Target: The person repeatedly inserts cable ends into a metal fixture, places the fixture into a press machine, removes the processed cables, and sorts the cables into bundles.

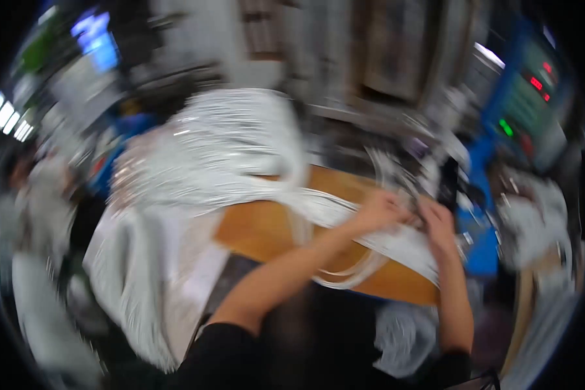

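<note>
Two bare grips, both mine, meet over one orange-brown worktop (260, 229): the left grip (380, 211) and, just beside it, the right grip (437, 221). White strands lie in three main masses: one large heap (234, 140) on the far left side, one hanging bundle (133, 283) at the near left, and one fanned run (406, 250) passing under my hands; the single strands are too many and too smeared to count. One loose loop (351, 278) curves toward my body. To the right stand one blue-framed control panel (533, 94), its readouts lit red and green, and one blue block (480, 250); near my right forearm is one clear plastic bag (406, 338). Motion blur hides my fingertips, so I cannot tell whether either grip is apart or clamped on strands. The panel's figures are illegible, and one person (42, 188) at far left is indistinct.
</note>
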